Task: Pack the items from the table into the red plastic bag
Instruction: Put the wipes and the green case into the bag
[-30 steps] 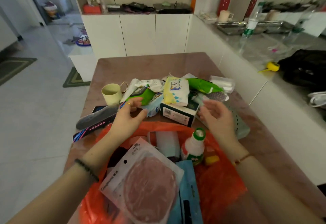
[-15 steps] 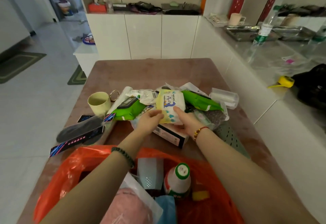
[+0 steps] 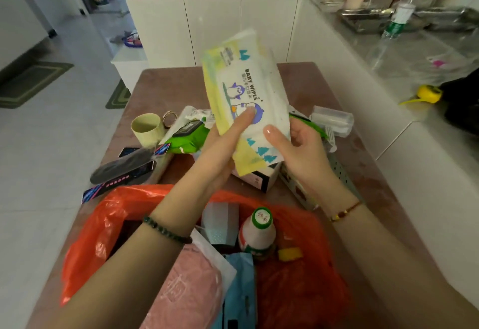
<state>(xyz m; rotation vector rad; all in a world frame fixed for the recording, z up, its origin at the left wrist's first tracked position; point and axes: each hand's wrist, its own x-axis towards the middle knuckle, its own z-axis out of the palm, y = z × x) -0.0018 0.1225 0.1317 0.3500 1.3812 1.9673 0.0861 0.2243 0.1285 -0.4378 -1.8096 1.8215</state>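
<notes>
A yellow and white pack of baby wipes (image 3: 248, 90) is raised upright above the pile on the table. My left hand (image 3: 223, 144) grips its lower left edge, thumb across the front. My right hand (image 3: 298, 147) holds its lower right edge, thumb on the front. The red plastic bag (image 3: 108, 225) lies open at the near edge of the table, below my forearms. Inside it are a white bottle with a green cap (image 3: 259, 233), a pink packet (image 3: 186, 287), a blue packet (image 3: 241, 284) and a small yellow piece (image 3: 290, 253).
On the brown table (image 3: 166, 82) lie a pale green cup (image 3: 146, 130), a green pack (image 3: 189, 138), a dark box with a comb-like item (image 3: 121, 170), a black and white box (image 3: 261, 178) and a clear plastic case (image 3: 334, 120). A white counter (image 3: 388, 69) runs along the right.
Both hands took hold of the baby wipes pack on the pile and lifted it upright off the other items.
</notes>
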